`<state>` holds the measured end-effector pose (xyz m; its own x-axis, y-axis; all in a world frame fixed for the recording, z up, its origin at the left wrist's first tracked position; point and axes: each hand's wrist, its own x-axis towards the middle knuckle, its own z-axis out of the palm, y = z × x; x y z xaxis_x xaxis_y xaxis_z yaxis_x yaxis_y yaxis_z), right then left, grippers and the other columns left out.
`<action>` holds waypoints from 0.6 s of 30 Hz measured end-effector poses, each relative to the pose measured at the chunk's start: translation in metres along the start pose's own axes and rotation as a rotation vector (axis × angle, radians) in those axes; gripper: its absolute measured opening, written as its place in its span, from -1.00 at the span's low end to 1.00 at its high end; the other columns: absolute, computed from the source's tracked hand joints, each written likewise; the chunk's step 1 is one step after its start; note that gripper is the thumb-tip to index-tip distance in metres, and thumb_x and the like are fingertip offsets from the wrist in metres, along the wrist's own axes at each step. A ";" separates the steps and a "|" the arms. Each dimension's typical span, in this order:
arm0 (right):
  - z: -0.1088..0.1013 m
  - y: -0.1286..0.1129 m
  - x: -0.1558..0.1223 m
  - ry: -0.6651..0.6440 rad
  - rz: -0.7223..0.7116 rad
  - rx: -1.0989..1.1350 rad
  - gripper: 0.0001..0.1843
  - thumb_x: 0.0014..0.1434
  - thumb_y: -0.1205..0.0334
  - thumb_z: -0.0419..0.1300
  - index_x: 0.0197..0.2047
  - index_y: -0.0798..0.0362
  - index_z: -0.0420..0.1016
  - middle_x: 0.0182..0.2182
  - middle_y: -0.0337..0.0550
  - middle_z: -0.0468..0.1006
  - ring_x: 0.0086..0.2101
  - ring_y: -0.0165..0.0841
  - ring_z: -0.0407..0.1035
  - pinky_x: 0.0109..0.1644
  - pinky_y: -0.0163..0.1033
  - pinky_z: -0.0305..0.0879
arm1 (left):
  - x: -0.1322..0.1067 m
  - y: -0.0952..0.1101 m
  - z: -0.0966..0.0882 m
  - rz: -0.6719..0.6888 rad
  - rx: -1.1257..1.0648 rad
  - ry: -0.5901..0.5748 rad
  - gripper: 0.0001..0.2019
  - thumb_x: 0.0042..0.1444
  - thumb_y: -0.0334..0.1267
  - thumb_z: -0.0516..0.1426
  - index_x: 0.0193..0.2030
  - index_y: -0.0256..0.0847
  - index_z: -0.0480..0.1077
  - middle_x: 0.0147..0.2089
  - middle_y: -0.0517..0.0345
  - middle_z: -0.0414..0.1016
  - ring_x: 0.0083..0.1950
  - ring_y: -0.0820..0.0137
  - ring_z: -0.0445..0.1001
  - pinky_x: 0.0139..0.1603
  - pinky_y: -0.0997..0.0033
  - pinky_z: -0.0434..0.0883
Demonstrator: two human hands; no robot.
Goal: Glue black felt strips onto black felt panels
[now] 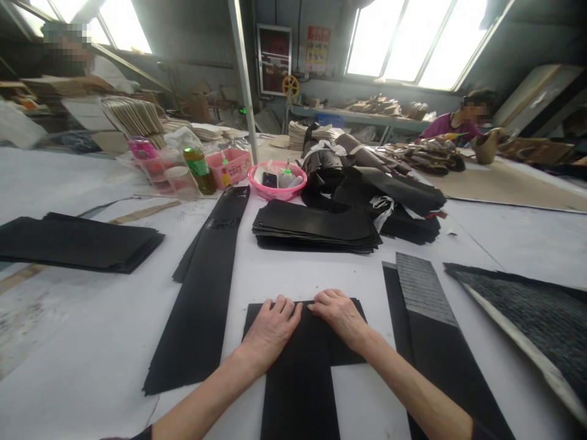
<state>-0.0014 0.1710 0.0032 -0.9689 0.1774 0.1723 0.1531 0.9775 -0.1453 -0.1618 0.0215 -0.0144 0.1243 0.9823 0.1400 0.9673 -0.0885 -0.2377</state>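
A black sheet [300,379] shaped like a T lies on the white table in front of me. My left hand [271,328] presses flat on its upper edge, fingers stretched out and close together. Beside it, my right hand [338,313] rests on the same edge with its fingers curled down against the sheet. The two hands almost touch at the middle. Neither hand holds anything lifted off the table.
Long black strips [206,293] lie at left and a textured grey strip [424,290] at right. Black stacks [316,227] [77,241] sit further back, beside a pink bowl [275,183], a green bottle [200,168] and cups. A person [454,122] works at the far right.
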 end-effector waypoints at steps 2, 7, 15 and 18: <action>-0.001 0.003 -0.002 -0.003 -0.001 0.010 -0.88 0.29 0.25 0.12 -0.17 -0.03 0.49 -0.30 -0.23 0.45 -0.23 -0.38 0.30 -0.10 -0.26 0.21 | 0.000 0.000 0.001 0.001 0.012 -0.004 -0.56 0.19 -0.46 -0.01 0.22 -0.26 0.17 0.02 -0.12 0.32 0.09 0.07 0.28 -0.04 0.08 0.35; -0.001 0.006 -0.005 -0.005 0.011 0.021 -0.87 0.29 0.26 0.12 -0.17 -0.05 0.50 -0.27 -0.24 0.45 -0.21 -0.40 0.29 -0.13 -0.28 0.21 | 0.002 0.001 0.002 0.011 0.019 -0.012 -0.52 0.20 -0.47 -0.04 0.27 -0.23 0.11 0.00 -0.10 0.33 0.09 0.06 0.28 -0.04 0.07 0.35; -0.007 0.008 -0.011 -0.016 0.025 0.062 -0.86 0.29 0.30 0.11 -0.15 -0.05 0.49 -0.23 -0.22 0.45 -0.20 -0.40 0.31 -0.12 -0.30 0.26 | 0.007 0.003 -0.005 0.029 0.037 -0.024 -0.50 0.17 -0.48 -0.01 0.27 -0.20 0.12 -0.03 -0.10 0.35 0.05 0.05 0.30 -0.08 0.06 0.36; -0.010 0.009 -0.016 -0.014 0.044 0.090 -0.83 0.28 0.33 0.12 -0.12 -0.06 0.50 -0.21 -0.23 0.45 -0.20 -0.40 0.32 -0.13 -0.31 0.28 | 0.007 0.003 -0.005 0.024 0.031 -0.028 -0.50 0.17 -0.48 0.00 0.26 -0.19 0.13 -0.02 -0.11 0.35 0.05 0.06 0.31 -0.07 0.05 0.35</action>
<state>0.0172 0.1783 0.0084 -0.9644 0.2173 0.1508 0.1776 0.9545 -0.2397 -0.1569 0.0276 -0.0097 0.1404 0.9843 0.1070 0.9567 -0.1070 -0.2707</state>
